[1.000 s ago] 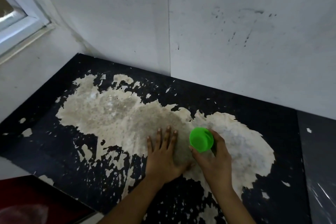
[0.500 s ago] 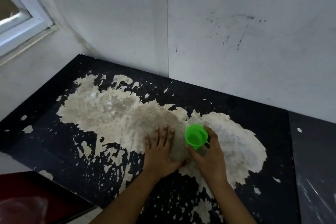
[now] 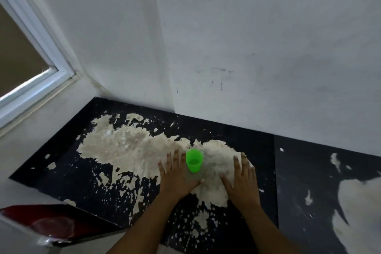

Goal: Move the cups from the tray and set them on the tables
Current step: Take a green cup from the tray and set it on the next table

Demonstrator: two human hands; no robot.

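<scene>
We see the green plastic cup [image 3: 194,160] upright on the peeling black table [image 3: 237,136]; left hand [image 3: 179,175] and right hand [image 3: 242,179] lie flat, fingers straight, holding nothing.

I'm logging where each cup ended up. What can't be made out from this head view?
- Tray: no clear sight of it; only a blurred red object cut by the lower left edge.
- Other cups: none in view besides the green cup.
- Second table: cut off by the right edge.
</scene>
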